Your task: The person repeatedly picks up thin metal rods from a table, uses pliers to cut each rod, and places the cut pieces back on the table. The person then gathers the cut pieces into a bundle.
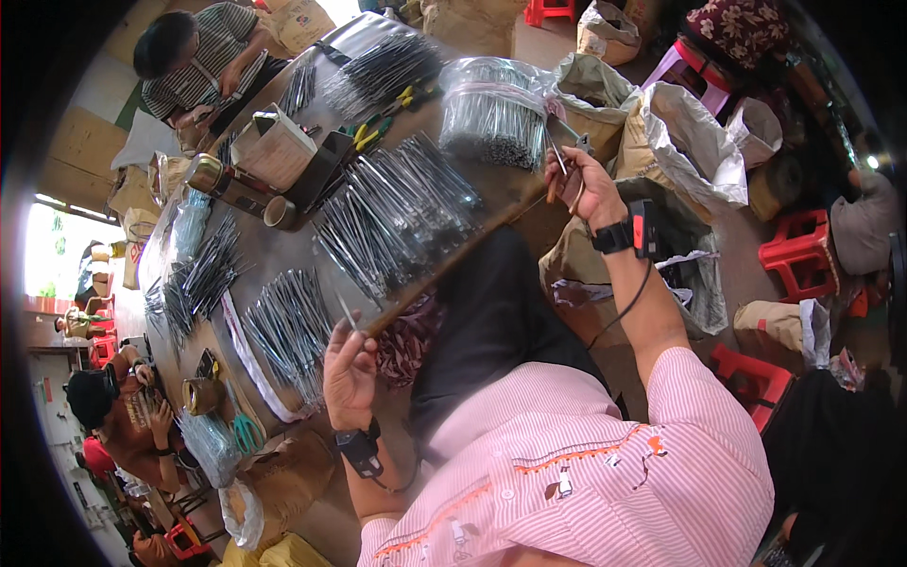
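My left hand point(348, 370) is at the table's near edge, thumb and fingers pinched on the end of a thin metal strip point(346, 304). Farther right, my right hand point(588, 185) is raised with its fingers closed round a slender metal tool point(556, 151). An orange-brown part shows below those fingers; the tool's exact kind is unclear. Between the hands, a wide row of thin metal strips point(402, 213) lies on the table point(316, 248). Beside my right hand stands a plastic-wrapped bundle of similar strips point(491, 113). Another pile of strips point(288, 331) lies left of my left hand.
Yellow-handled pliers point(367, 138), a thermos point(227, 181), a cup point(279, 213) and a box point(272, 146) stand mid-table. Open sacks point(675, 142) crowd the right side, with a red stool point(798, 253) beyond. Two co-workers point(203, 71) sit across and at left.
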Available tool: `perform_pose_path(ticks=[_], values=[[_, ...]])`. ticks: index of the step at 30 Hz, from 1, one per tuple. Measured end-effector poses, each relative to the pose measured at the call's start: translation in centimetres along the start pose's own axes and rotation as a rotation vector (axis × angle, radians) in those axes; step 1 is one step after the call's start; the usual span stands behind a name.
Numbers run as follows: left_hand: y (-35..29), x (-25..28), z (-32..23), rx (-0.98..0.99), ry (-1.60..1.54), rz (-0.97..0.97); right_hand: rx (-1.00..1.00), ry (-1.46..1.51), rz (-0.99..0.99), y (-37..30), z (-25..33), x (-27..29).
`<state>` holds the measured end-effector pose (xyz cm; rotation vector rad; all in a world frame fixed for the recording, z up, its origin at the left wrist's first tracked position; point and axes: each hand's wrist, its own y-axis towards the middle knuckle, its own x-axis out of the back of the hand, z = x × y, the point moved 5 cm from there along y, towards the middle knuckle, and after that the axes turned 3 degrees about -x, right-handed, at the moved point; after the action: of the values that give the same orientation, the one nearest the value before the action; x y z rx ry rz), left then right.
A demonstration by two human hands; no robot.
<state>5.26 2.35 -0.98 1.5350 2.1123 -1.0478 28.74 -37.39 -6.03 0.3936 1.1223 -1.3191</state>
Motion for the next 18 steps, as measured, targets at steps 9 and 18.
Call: perform_pose_path(ticks=[9, 18], values=[[-0.6, -2.6, 2.5, 0.116, 0.184, 0.001, -0.173, -0.028, 0.093, -2.1, -4.1, -2.8], [0.0, -6.1, 5.0, 0.169, 0.265, 0.170, -0.051, -0.497, 0.173, -8.7, -9.3, -9.9]])
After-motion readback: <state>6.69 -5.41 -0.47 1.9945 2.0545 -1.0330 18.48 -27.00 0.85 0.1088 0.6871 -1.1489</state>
